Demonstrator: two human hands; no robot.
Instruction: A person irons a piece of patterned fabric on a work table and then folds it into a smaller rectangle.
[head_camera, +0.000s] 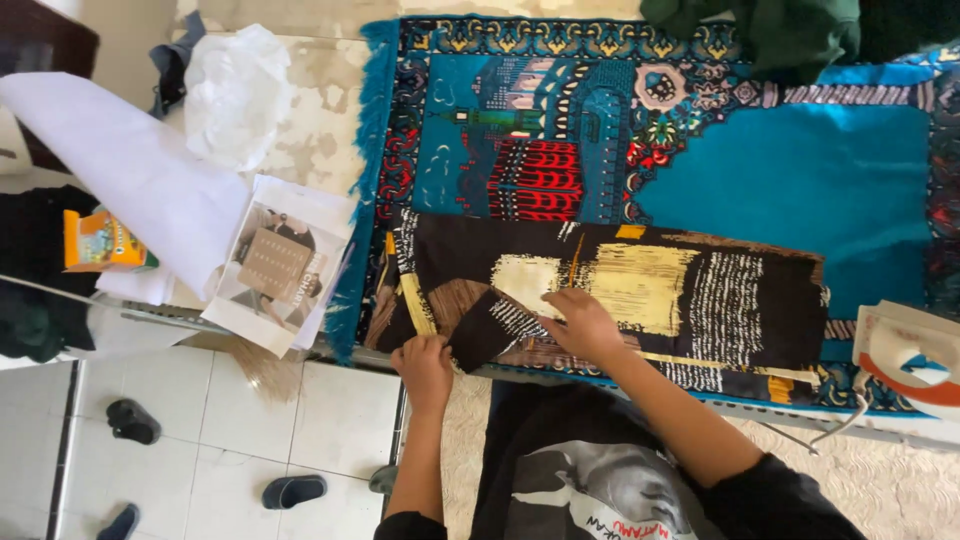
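A dark brown patterned cloth (700, 290) with yellow and white patches lies folded lengthwise on a blue ornate rug (820, 170) that covers the table. My left hand (425, 368) grips the cloth's near left edge at the table's front. My right hand (583, 322) presses flat on the cloth just right of a folded-over corner (495, 325), fingers spread.
An orange and white iron (905, 355) sits at the right front edge. Left of the rug lie white paper sheets (130, 170), a printed packet (275, 265), a small orange box (100, 242) and a white plastic bag (235, 90). Dark green fabric (760, 30) lies at the far edge. Slippers (290, 490) lie on the tiled floor.
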